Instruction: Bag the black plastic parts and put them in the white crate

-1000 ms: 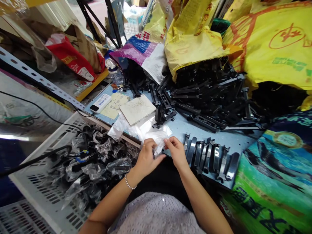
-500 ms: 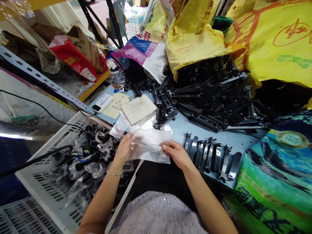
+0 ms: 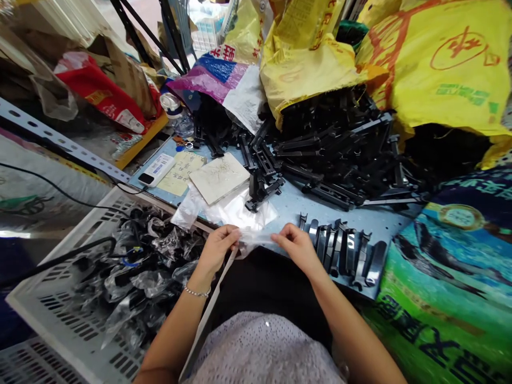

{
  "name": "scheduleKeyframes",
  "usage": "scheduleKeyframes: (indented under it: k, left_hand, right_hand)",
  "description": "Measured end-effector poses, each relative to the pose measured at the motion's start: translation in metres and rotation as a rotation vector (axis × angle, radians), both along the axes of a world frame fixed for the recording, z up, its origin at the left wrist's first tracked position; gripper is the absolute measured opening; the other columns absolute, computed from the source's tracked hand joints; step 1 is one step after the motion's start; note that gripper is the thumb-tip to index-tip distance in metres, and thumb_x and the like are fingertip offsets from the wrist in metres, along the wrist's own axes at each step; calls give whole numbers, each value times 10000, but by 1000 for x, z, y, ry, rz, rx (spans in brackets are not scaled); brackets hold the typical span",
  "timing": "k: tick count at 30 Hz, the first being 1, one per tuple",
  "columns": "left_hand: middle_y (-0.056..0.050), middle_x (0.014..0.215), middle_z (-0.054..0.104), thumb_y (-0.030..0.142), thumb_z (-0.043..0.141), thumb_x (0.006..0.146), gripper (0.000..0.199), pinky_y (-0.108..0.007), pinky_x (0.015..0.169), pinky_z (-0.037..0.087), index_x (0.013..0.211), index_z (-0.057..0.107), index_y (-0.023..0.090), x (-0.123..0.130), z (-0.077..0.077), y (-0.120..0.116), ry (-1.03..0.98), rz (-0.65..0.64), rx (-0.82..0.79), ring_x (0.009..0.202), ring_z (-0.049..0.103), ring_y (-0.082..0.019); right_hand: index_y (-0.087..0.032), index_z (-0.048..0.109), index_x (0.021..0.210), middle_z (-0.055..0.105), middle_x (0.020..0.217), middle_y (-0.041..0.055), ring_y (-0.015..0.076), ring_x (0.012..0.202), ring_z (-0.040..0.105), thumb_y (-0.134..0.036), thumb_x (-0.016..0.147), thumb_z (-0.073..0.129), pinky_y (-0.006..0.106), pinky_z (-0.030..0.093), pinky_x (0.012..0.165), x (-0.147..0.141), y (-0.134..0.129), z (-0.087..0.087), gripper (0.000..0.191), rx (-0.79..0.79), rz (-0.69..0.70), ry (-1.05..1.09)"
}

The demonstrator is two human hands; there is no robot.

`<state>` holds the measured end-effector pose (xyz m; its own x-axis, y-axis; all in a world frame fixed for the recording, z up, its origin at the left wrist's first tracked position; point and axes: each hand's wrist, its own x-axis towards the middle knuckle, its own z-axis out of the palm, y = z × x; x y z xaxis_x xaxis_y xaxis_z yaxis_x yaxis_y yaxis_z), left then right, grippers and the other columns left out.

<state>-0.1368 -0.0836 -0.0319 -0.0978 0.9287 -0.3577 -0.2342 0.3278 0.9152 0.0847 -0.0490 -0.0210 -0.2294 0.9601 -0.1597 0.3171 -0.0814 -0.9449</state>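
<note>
A thin clear plastic bag is gathered into a narrow band between my hands, just off the near edge of the blue-grey tabletop. My left hand, with a beaded bracelet on the wrist, pinches its left end. My right hand holds the right end between its fingertips. Beyond them lies a stack of similar clear bags. A row of black plastic parts stands close to my right hand, and a large heap of them lies further back.
To my left stands a white slotted crate full of black parts in clear bags. A long white strip runs below my left wrist. A white square pad and a handwritten note lie on the table. Yellow woven sacks and a green sack crowd the right.
The bag, spread wide half a second ago, is now drawn into a narrow band. My left hand has come back rightward from above the crate's edge, and the view has shifted slightly.
</note>
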Motion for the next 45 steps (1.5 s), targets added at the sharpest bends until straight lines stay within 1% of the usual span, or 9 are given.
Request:
scheduleKeyframes:
  k: [5,8,13,17,21,28,34,40,45]
  left_hand:
    - [-12,862,637,224,706,779,187,-219,591,500,807,527,176,-4,16,-5,236,36,289,655,593,-99]
    - [-76,1135,621,93,529,853,125,-269,744,528,779,598,167,-12,24,-9,666,-123,537,833,632,-126]
    - [-85,1195,631,39,424,871,397,-319,898,530,1142,664,202,-23,19,-8,1083,-285,577,1026,645,-180]
    - [-91,1285,590,95,483,868,432,-299,865,549,1269,602,204,-23,14,-8,1091,-307,450,916,666,-154]
    - [-95,1337,543,83,521,820,523,-280,782,562,1326,554,212,-17,12,-11,996,-284,376,735,625,-100]
    - [-131,1510,351,56,488,843,699,-241,721,567,1484,334,289,-17,5,-22,877,-197,409,750,601,-65]
    - [-122,1536,338,14,391,885,741,-456,1123,422,1543,179,278,-2,16,-50,918,-519,717,1400,389,-244]
    - [-139,1478,410,158,546,856,738,-411,1043,508,1524,249,258,2,22,-64,830,-628,684,1327,480,-258]
    - [-100,1250,582,209,588,863,484,-365,953,541,1341,538,269,-18,40,-79,989,-371,603,1126,611,-218]
  right_hand:
    - [-210,650,1016,696,1020,70,210,918,649,-207,935,428,332,508,786,52,24,19,236,306,312,-420]
    - [-242,617,1219,521,1431,96,300,1335,464,2,815,402,480,438,1006,84,41,24,519,572,544,-836]
    - [-203,657,1074,521,1441,105,295,1449,297,-4,841,430,567,262,1148,102,65,21,381,786,777,-944]
    - [-166,593,1101,601,1313,181,356,1286,512,-220,907,530,551,414,1038,92,61,31,211,503,606,-749]
    - [-207,511,1131,691,1107,118,275,1003,678,-472,929,517,432,546,844,62,21,41,333,-135,543,-83]
    - [-202,438,954,733,918,110,204,752,719,-505,837,668,251,553,529,7,-34,-1,398,-924,454,629]
    - [-259,423,1267,674,827,8,162,686,681,-481,820,693,230,540,501,-13,-29,-1,567,-814,219,647]
    - [-228,616,1032,605,783,2,162,681,595,-558,873,576,271,519,565,-35,-42,-5,368,-471,127,354]
    - [-217,615,912,638,849,21,195,798,636,-497,965,450,315,521,722,-55,-74,6,330,-259,386,245]
